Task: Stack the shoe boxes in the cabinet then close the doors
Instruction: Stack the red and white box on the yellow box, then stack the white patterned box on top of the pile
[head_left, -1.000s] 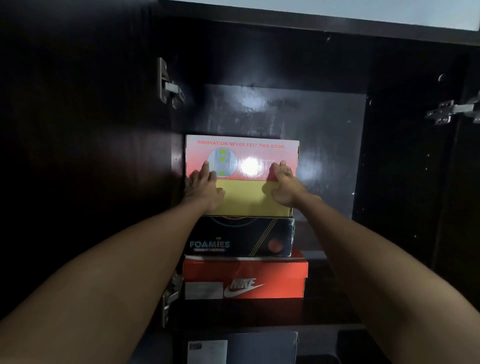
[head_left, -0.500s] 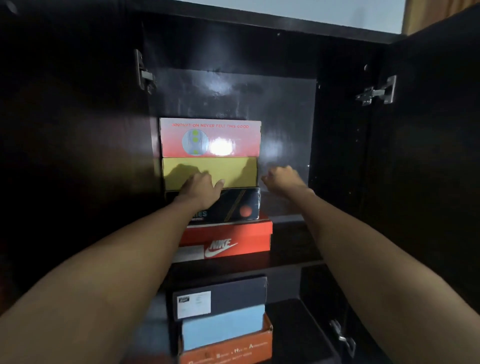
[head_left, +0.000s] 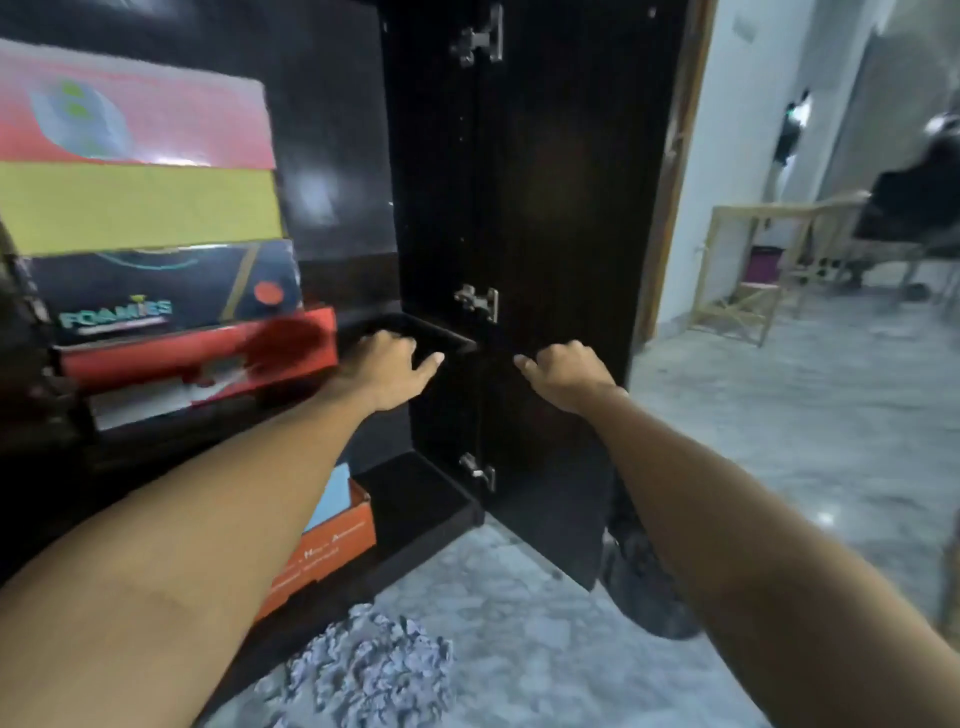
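Three shoe boxes are stacked on the cabinet's upper shelf at the left: a pink and yellow box (head_left: 135, 171) on top, a dark Foamies box (head_left: 156, 291) under it, a red box (head_left: 197, 358) at the bottom. An orange box (head_left: 327, 545) with a light blue box (head_left: 332, 493) on it sits on the lower shelf. The dark right cabinet door (head_left: 561, 234) stands open. My left hand (head_left: 389, 371) hovers empty at the shelf's right end, fingers apart. My right hand (head_left: 563, 376) is loosely curled in front of the door's inner face, holding nothing.
A grey shaggy mat (head_left: 363, 670) lies on the marble floor below the cabinet. A dark shoe (head_left: 649, 582) sits behind the door's lower edge. A wooden frame table (head_left: 753, 270) and a dark chair (head_left: 914, 208) stand in the room to the right.
Both hands have left the box stack and moved right, towards the open right door. The view has swung right and down, bringing the room and the floor into sight.
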